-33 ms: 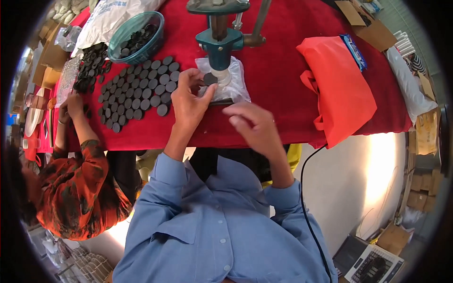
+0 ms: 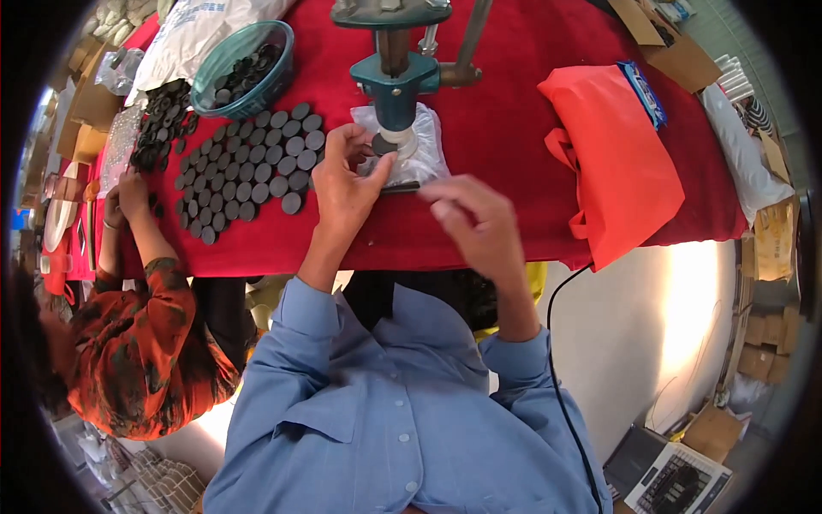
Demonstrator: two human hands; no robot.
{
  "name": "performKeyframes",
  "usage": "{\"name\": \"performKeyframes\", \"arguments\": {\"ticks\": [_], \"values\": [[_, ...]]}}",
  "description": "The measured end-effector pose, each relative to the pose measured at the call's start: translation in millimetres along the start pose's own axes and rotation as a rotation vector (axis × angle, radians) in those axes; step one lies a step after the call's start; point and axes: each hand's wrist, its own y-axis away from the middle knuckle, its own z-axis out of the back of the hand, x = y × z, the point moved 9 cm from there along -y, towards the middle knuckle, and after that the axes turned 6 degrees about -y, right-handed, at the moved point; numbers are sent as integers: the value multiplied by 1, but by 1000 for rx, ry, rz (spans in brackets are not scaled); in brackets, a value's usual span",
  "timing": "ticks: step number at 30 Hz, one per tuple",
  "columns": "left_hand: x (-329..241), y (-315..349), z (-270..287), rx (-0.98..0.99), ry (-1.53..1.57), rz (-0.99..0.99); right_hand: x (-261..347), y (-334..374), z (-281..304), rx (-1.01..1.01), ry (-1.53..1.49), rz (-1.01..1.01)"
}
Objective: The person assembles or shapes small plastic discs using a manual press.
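My left fingers (image 2: 382,169) pinch one black disc (image 2: 384,146) beside the hand press (image 2: 396,96); my right fingers (image 2: 467,194) look loose, empty. Leftward, flat-laid discs (image 2: 274,155): finished or waiting, I can't tell.

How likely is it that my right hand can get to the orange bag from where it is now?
Probably yes: between the right hand and the orange bag, only red cloth shows. Motion blur, though, hides whether the fingers hold anything.
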Motion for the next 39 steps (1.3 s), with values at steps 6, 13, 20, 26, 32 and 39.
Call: {"name": "performKeyframes", "arguments": {"ticks": [6, 13, 20, 26, 32, 39], "values": [[-6, -3, -17, -6, -50, -91, 36, -66, 113, -600, -409, 84], [6, -2, -23, -31, 69, -74, 171, -161, 93, -408, 66, 697], [8, -3, -18, -52, 94, -79, 187, -179, 61, -264, 293, 523], [8, -5, -19, -34, 97, -82, 174, -126, 57, -166, -8, 575], [5, -5, -18, -51, 79, -125, 160, -73, 43, -88, -157, 602], [1, -3, -2, -53, 20, -149, 142, -37, 32, -116, -116, 534]]}}
